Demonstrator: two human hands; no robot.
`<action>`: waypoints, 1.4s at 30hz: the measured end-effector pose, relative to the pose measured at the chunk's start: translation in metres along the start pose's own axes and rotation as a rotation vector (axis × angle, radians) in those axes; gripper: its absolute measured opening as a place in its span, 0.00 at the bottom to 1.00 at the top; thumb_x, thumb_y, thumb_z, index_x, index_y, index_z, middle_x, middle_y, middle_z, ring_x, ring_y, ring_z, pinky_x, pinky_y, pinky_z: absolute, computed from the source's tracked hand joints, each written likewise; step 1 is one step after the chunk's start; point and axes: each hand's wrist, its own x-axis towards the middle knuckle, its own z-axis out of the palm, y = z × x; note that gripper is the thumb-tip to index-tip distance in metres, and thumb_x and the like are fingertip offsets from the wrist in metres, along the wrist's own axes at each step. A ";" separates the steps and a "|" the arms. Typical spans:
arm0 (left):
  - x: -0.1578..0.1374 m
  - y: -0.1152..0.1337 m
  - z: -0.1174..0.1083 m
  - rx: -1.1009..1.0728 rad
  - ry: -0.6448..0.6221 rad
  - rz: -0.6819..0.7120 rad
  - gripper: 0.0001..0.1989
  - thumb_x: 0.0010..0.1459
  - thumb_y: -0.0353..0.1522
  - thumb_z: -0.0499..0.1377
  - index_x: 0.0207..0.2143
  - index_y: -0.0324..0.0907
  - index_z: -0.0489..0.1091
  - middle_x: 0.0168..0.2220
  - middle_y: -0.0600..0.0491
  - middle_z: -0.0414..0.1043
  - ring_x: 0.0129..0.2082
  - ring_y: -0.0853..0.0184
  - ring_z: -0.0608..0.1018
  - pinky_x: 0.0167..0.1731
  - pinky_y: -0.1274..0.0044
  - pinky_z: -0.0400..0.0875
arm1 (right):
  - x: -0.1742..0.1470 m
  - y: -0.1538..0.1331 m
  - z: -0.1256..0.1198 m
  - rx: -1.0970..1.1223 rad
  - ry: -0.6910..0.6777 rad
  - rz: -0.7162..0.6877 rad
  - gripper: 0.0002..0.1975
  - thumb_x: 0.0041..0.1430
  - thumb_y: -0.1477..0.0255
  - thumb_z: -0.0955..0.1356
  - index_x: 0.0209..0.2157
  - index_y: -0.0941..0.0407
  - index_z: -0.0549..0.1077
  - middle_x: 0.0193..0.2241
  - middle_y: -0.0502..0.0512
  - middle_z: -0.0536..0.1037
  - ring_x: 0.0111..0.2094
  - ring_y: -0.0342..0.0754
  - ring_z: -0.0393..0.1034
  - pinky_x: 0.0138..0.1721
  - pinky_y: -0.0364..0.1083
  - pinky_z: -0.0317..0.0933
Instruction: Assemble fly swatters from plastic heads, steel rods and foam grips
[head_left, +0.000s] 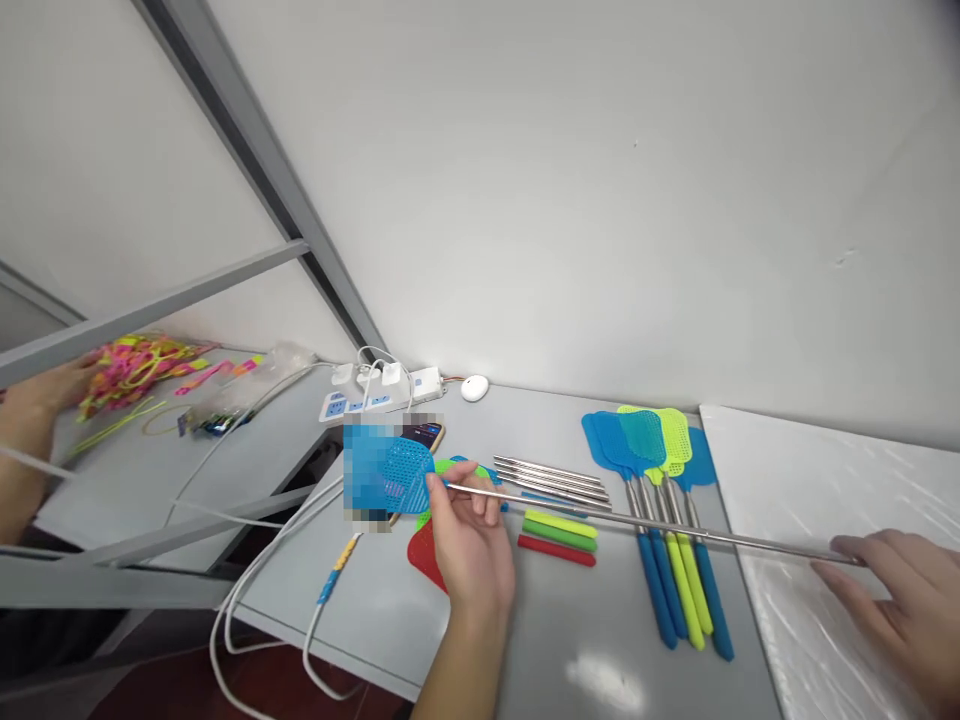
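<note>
A blue fly swatter (409, 476) on a long, drawn-out metal rod is stretched between my two hands. My left hand (474, 535) pinches it where the rod meets the blue mesh head. At the far right my right hand (900, 600) grips the bare end of the rod, which has no sleeve on it. Under the rod lie loose grip sleeves: yellow, a green one (559, 535) and a red one (556, 552), with part of a blue one. Several thin metal rods (555, 480) lie behind them. Red and green swatter heads (424, 555) are partly hidden beneath my left hand.
Several finished-looking blue and yellow swatters (675, 540) lie right of centre, beside white plastic sheeting (840, 480). A phone (427, 435), power strips (375, 400) and white cables stand left. Beyond a grey metal frame (285, 200), another person's hand (56, 385) touches a colourful pile (142, 370).
</note>
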 end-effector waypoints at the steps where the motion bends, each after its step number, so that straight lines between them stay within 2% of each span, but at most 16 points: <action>1: -0.001 0.000 -0.001 -0.013 -0.015 -0.022 0.18 0.63 0.46 0.53 0.35 0.41 0.73 0.19 0.60 0.53 0.17 0.75 0.57 0.24 0.80 0.62 | 0.001 -0.002 0.000 0.001 -0.017 -0.034 0.25 0.55 0.42 0.61 0.27 0.49 0.71 0.25 0.61 0.76 0.30 0.56 0.70 0.32 0.56 0.57; 4: -0.006 -0.003 -0.001 -0.001 -0.010 -0.097 0.18 0.64 0.47 0.53 0.36 0.42 0.72 0.20 0.61 0.54 0.15 0.77 0.57 0.23 0.80 0.63 | 0.003 -0.005 0.000 -0.038 -0.045 -0.073 0.23 0.59 0.46 0.62 0.30 0.51 0.72 0.26 0.61 0.76 0.30 0.55 0.68 0.33 0.55 0.56; 7: -0.008 -0.007 0.001 0.080 -0.015 -0.111 0.18 0.63 0.46 0.54 0.31 0.42 0.69 0.19 0.61 0.56 0.14 0.77 0.59 0.22 0.79 0.63 | 0.002 -0.009 -0.002 -0.071 -0.041 -0.102 0.19 0.60 0.52 0.65 0.32 0.53 0.73 0.26 0.58 0.75 0.30 0.52 0.69 0.33 0.52 0.57; 10: -0.010 -0.012 0.005 0.150 -0.065 -0.089 0.18 0.64 0.45 0.54 0.28 0.41 0.67 0.17 0.62 0.55 0.13 0.76 0.60 0.21 0.79 0.62 | 0.001 -0.015 -0.006 -0.084 0.048 -0.134 0.13 0.61 0.58 0.68 0.33 0.55 0.73 0.26 0.52 0.74 0.28 0.47 0.68 0.33 0.48 0.57; 13: -0.012 -0.015 0.008 0.174 -0.111 -0.118 0.17 0.65 0.43 0.53 0.29 0.41 0.68 0.14 0.62 0.53 0.13 0.75 0.59 0.22 0.79 0.62 | 0.001 -0.019 -0.012 -0.076 0.078 -0.152 0.10 0.60 0.63 0.69 0.33 0.56 0.73 0.26 0.50 0.74 0.28 0.45 0.68 0.34 0.46 0.56; 21: -0.007 -0.020 0.005 0.221 -0.257 -0.012 0.19 0.64 0.41 0.52 0.24 0.40 0.71 0.12 0.58 0.58 0.15 0.73 0.63 0.22 0.79 0.60 | 0.006 -0.028 -0.021 -0.010 0.107 -0.161 0.09 0.59 0.65 0.71 0.30 0.56 0.73 0.23 0.49 0.73 0.25 0.43 0.66 0.31 0.45 0.54; 26: -0.037 -0.057 0.018 0.323 -0.392 -0.217 0.21 0.63 0.44 0.52 0.28 0.39 0.72 0.14 0.56 0.61 0.16 0.72 0.64 0.21 0.79 0.59 | 0.005 -0.048 -0.023 -0.017 0.147 -0.180 0.09 0.54 0.66 0.74 0.31 0.55 0.73 0.21 0.48 0.73 0.23 0.43 0.64 0.28 0.45 0.51; 29: -0.051 -0.072 0.027 0.328 -0.445 -0.223 0.23 0.63 0.47 0.50 0.28 0.39 0.73 0.17 0.55 0.64 0.18 0.70 0.66 0.22 0.78 0.61 | 0.005 -0.052 -0.025 -0.034 0.173 -0.169 0.09 0.54 0.67 0.74 0.31 0.55 0.73 0.21 0.48 0.73 0.23 0.43 0.63 0.28 0.45 0.51; 32: -0.051 -0.070 0.025 0.336 -0.512 -0.236 0.26 0.62 0.51 0.50 0.36 0.38 0.75 0.23 0.53 0.68 0.20 0.70 0.69 0.22 0.77 0.63 | 0.006 -0.049 -0.027 -0.020 0.180 -0.185 0.08 0.55 0.68 0.74 0.31 0.56 0.73 0.22 0.49 0.73 0.23 0.43 0.62 0.29 0.44 0.52; 34: -0.047 -0.063 0.019 0.262 -0.462 -0.201 0.27 0.61 0.53 0.49 0.41 0.41 0.74 0.27 0.54 0.69 0.20 0.71 0.68 0.23 0.77 0.64 | 0.006 -0.048 -0.027 -0.005 0.147 -0.197 0.09 0.55 0.67 0.74 0.31 0.55 0.73 0.22 0.49 0.73 0.23 0.43 0.61 0.29 0.44 0.53; 35: -0.045 -0.060 0.017 0.228 -0.395 -0.162 0.26 0.61 0.53 0.50 0.42 0.42 0.73 0.28 0.54 0.69 0.19 0.72 0.68 0.23 0.77 0.64 | 0.005 -0.049 -0.026 -0.001 0.127 -0.200 0.09 0.55 0.66 0.74 0.31 0.55 0.73 0.22 0.49 0.73 0.23 0.43 0.62 0.29 0.45 0.53; 39: -0.040 -0.053 0.010 0.206 -0.104 0.054 0.15 0.59 0.43 0.59 0.34 0.40 0.73 0.32 0.51 0.74 0.22 0.72 0.70 0.24 0.78 0.65 | 0.005 -0.049 -0.020 0.042 0.003 -0.216 0.08 0.59 0.65 0.71 0.36 0.55 0.73 0.24 0.50 0.74 0.25 0.44 0.64 0.30 0.45 0.53; 42: -0.033 -0.050 0.009 0.189 -0.025 0.183 0.13 0.58 0.41 0.60 0.34 0.40 0.73 0.32 0.50 0.74 0.28 0.68 0.74 0.24 0.78 0.65 | 0.005 -0.046 -0.016 0.114 -0.132 -0.235 0.09 0.64 0.66 0.67 0.42 0.56 0.72 0.29 0.53 0.75 0.28 0.46 0.66 0.34 0.46 0.56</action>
